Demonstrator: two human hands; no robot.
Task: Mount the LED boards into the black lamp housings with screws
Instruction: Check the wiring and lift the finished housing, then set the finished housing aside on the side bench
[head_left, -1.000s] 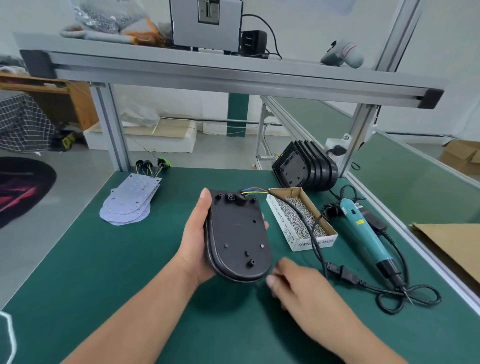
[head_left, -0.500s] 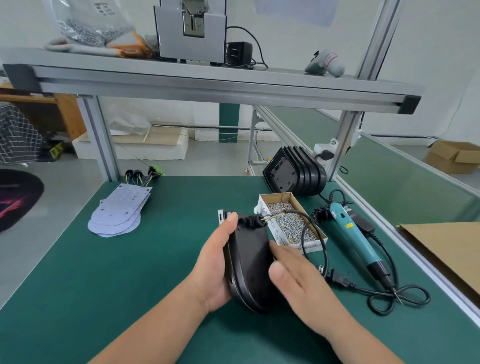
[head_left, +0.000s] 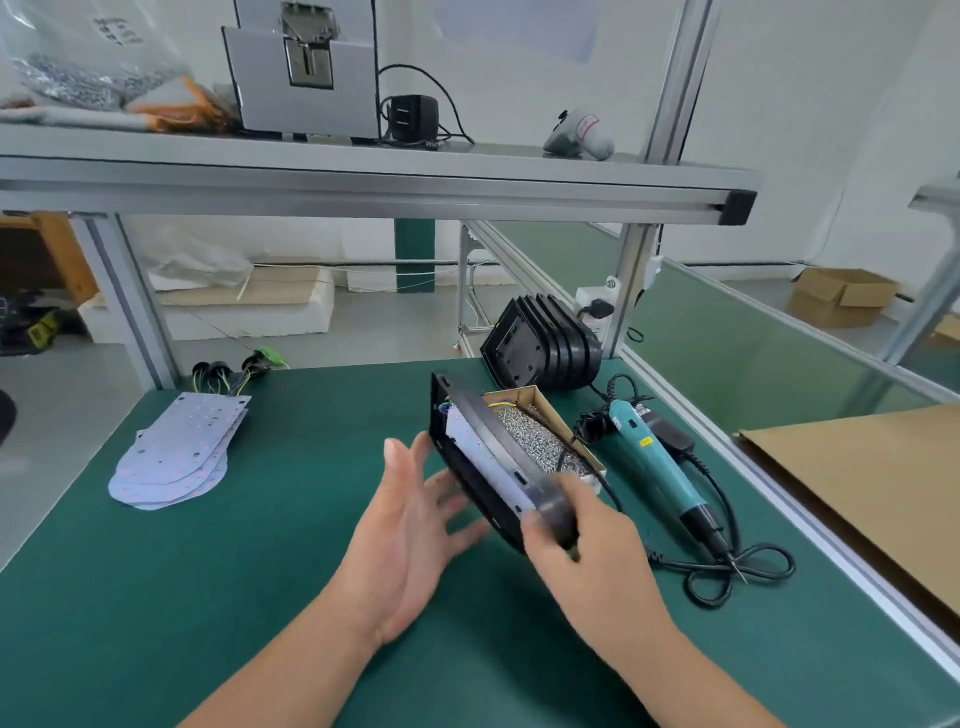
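Housing status: black lamp housing (head_left: 440, 415) is off the green mat (head_left: 208, 571), tipped up on its long edge, open side facing 2 o'clock, around mid-bench. LED board (head_left: 478, 452) sits inside the cavity, pale face visible; coloured wires show at the far end. Can't tell whether any screws are in.

Right hand (head_left: 587, 561) grips the near rounded end of the housing, fingers wrapped over the rim, slightly motion-blurred.

Left hand (head_left: 405, 545) is released: fingers straight, palm turned toward the housing's back at 9 o'clock of it. Fingertips sit right at the back face; contact can't be confirmed.

Screw box (head_left: 566, 423), cardboard, full of small screws (head_left: 524, 436), is just behind the housing at 1 o'clock, partly hidden by it.

Electric screwdriver (head_left: 654, 457), teal body, lies on the mat at 3 o'clock of the housing, bit pointing toward the near edge, black cable (head_left: 727, 566) looped beside it.

Stack of spare housings (head_left: 550, 343) stands on edge at 12 o'clock, at the far edge of the mat.

Loose LED boards (head_left: 176, 452) lie fanned in a pile at 9 o'clock, well apart from both hands.
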